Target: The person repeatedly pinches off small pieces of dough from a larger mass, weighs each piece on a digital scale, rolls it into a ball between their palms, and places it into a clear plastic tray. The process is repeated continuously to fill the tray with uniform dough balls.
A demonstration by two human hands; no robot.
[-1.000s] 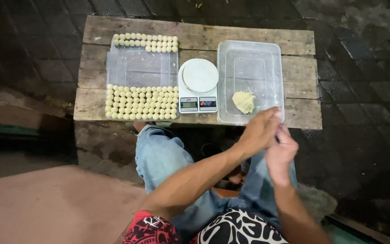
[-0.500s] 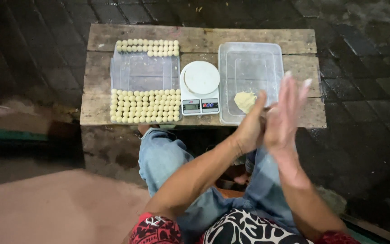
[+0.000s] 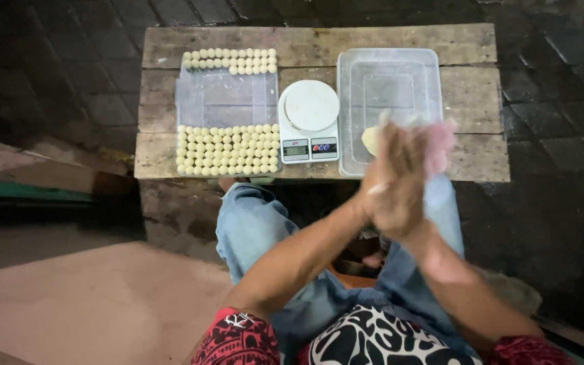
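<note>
Palms meet in front of the person's lap: the left hand (image 3: 390, 186) and the right hand (image 3: 424, 159) are pressed flat against each other, fingers stretched out and pointing away from the body, both smeared by motion blur. Whether anything lies between the palms cannot be told, since they hide that space. Below them are knees in blue jeans (image 3: 258, 230) and a red, black and white patterned garment (image 3: 346, 341).

Just beyond the fingertips stands a low table of rough wooden planks (image 3: 481, 159). On its right part sits a clear plastic tub (image 3: 390, 74), and a pale lump of dough (image 3: 371, 140) lies at its near edge, partly covered by the hands. Beside the tub, at the table's middle, is a white kitchen scale (image 3: 310, 122) with a round platform and a small display facing the person. To the left lies a clear plastic tray (image 3: 228, 101), with rows of small pale dough balls (image 3: 228, 149) filling its near end and two more rows (image 3: 231, 61) along its far end.
</note>
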